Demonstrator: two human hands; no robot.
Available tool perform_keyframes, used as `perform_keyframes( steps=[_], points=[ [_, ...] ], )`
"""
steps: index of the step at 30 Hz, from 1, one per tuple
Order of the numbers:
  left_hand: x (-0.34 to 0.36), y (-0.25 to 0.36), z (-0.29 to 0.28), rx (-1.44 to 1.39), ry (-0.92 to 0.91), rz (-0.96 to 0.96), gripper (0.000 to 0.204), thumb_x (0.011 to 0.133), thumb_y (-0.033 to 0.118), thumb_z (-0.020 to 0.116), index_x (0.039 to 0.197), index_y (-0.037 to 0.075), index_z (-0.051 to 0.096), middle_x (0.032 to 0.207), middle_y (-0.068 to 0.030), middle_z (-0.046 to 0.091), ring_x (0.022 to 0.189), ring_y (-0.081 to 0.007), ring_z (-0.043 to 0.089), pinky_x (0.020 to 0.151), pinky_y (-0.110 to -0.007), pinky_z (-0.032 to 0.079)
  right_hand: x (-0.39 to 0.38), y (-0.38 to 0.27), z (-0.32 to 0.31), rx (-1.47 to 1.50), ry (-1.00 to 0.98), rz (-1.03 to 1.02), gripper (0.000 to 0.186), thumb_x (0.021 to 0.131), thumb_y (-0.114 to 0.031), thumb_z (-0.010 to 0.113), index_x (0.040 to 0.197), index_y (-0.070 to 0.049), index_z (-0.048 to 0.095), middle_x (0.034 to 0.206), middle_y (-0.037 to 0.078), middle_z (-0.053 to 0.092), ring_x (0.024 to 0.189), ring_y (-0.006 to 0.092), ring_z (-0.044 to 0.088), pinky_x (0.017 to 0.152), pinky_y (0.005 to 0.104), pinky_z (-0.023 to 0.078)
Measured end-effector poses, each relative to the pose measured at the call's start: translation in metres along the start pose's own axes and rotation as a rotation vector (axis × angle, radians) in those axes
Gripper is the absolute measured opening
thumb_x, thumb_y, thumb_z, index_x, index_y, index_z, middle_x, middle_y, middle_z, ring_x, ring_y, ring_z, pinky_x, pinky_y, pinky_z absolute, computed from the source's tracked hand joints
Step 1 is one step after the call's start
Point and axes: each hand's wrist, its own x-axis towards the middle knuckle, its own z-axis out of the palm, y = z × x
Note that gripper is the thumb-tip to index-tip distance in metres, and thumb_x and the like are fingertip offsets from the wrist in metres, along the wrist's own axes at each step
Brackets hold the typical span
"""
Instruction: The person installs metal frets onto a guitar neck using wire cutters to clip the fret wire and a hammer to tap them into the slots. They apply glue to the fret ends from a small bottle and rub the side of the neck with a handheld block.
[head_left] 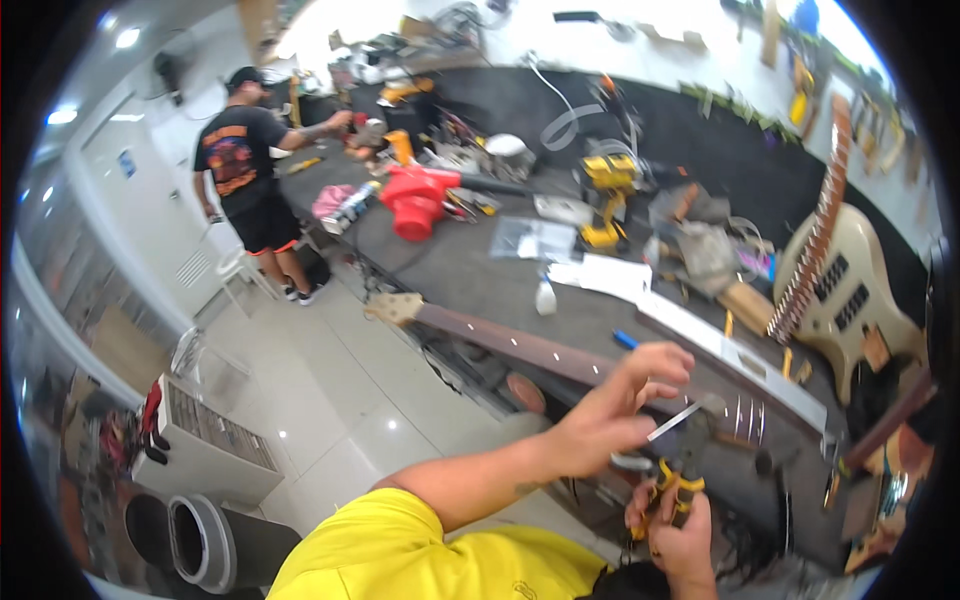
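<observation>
We see a red blower (414, 203), a yellow drill (608, 174) and a pale guitar (872, 252); at left, a dark bin (252, 545) stands near a white cabinet (200, 462).

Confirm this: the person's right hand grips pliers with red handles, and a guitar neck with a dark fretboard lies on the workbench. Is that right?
Not quite. The head view shows that the pliers have yellow and black handles, not red ones. The right hand does grip them, and the guitar neck with its dark fretboard does lie on the workbench.
</observation>
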Motion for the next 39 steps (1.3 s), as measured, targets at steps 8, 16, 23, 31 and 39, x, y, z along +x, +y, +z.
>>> perform_keyframes(
  steps=[8, 16, 23, 31, 39],
  points=[
    [0.012, 0.022, 0.0, 0.69, -0.177, 0.368, 0.032, 0.103, -0.008, 0.065, 0.131, 0.006, 0.068, 0.139, -0.0217, 0.072, 0.134, -0.0411, 0.067, 0.114, -0.053, 0.053, 0.001, -0.001, -0.004, 0.27, -0.081, 0.145, 0.058, 0.099, -0.028, 0.089, 0.145, -0.006, 0.063, 0.134, 0.016, 0.071, 0.112, 0.0274, 0.072, 0.093, 0.037, 0.06],
    [0.024, 0.047, 0.01, 0.908, 0.162, -0.137, 0.024, 0.112, 0.008, 0.061, 0.129, 0.003, 0.078, 0.083, 0.0012, 0.068, 0.076, -0.0049, 0.062, 0.066, -0.026, 0.054, -0.005, -0.022, -0.006, -0.453, -0.099, -0.08, 0.052, 0.078, 0.01, 0.058, 0.129, 0.0, 0.061, 0.116, 0.008, 0.059, 0.102, 0.0152, 0.059, 0.092, 0.0309, 0.051],
    [0.02, 0.038, 0.023, 0.993, 0.017, -0.203, 0.023, 0.109, 0.002, 0.06, 0.124, -0.003, 0.077, 0.096, -0.0047, 0.076, 0.081, -0.0082, 0.066, 0.07, -0.026, 0.058, -0.007, -0.04, -0.012, -0.726, -0.003, -0.272, 0.061, 0.068, 0.009, 0.057, 0.129, 0.001, 0.063, 0.118, 0.012, 0.056, 0.101, 0.0239, 0.058, 0.094, 0.0346, 0.049],
    [0.017, 0.042, 0.032, 1.071, 0.02, -0.14, 0.018, 0.101, -0.002, 0.065, 0.114, -0.003, 0.078, 0.085, -0.0126, 0.074, 0.072, -0.0222, 0.069, 0.069, -0.033, 0.053, -0.005, -0.043, -0.001, -0.812, 0.035, -0.247, 0.058, 0.069, 0.007, 0.058, 0.126, 0.001, 0.063, 0.119, 0.013, 0.056, 0.104, 0.0283, 0.058, 0.096, 0.0341, 0.049],
    [0.016, 0.055, 0.03, 1.12, -0.085, -0.061, 0.022, 0.095, -0.01, 0.069, 0.115, -0.004, 0.076, 0.086, -0.0173, 0.074, 0.07, -0.0331, 0.072, 0.066, -0.037, 0.057, -0.004, -0.038, -0.009, -0.819, -0.039, -0.241, 0.06, 0.072, 0.006, 0.064, 0.132, 0.004, 0.059, 0.127, 0.016, 0.052, 0.105, 0.0313, 0.056, 0.096, 0.0346, 0.05]
  ],
)
